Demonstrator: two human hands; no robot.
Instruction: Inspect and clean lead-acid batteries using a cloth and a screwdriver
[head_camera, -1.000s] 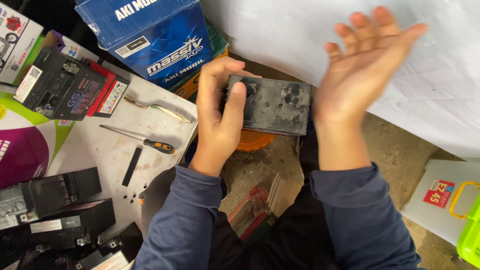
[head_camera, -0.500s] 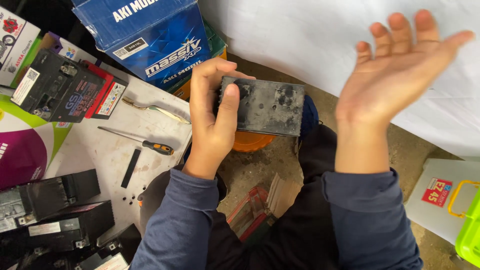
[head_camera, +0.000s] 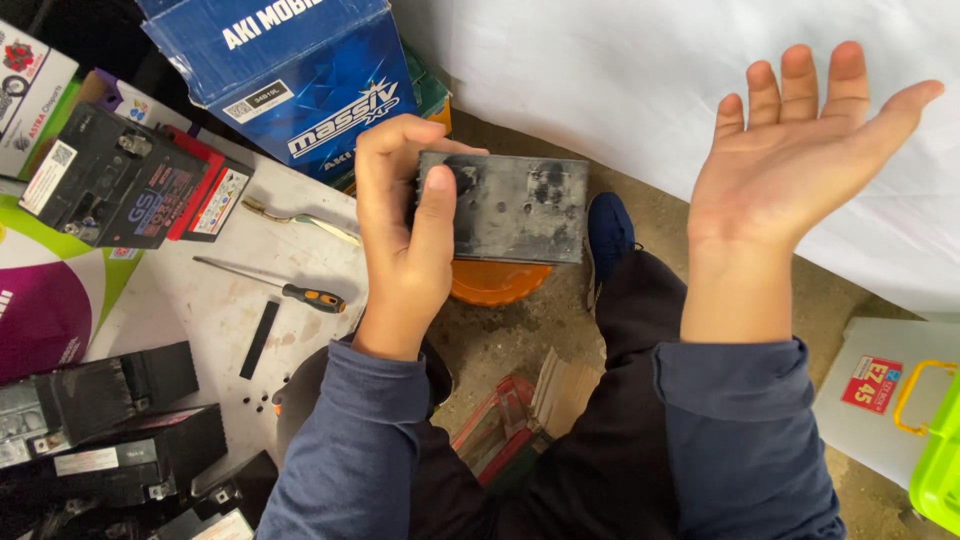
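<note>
A person holds a dusty black battery in one hand, the other hand raised open and empty

At far left, black batteries (head_camera: 95, 440) lie stacked at the edge of a white board (head_camera: 210, 310), with another black battery (head_camera: 105, 175) beside a red-edged pack higher up; a screwdriver with an orange and black handle (head_camera: 275, 285) lies on the board, well apart from both hands, and a blue cardboard box (head_camera: 300, 75) stands above it. The left hand (head_camera: 405, 235) is clamped on the left end of the grey-black battery (head_camera: 520, 205), thumb across its face, holding it just above an orange round object (head_camera: 500, 282) and the dirt floor. The right hand (head_camera: 800, 150) hovers palm-up, fingers spread, touching nothing, before a white sheet (head_camera: 620, 70). A lime-green container (head_camera: 940, 470) shows at far right
</note>
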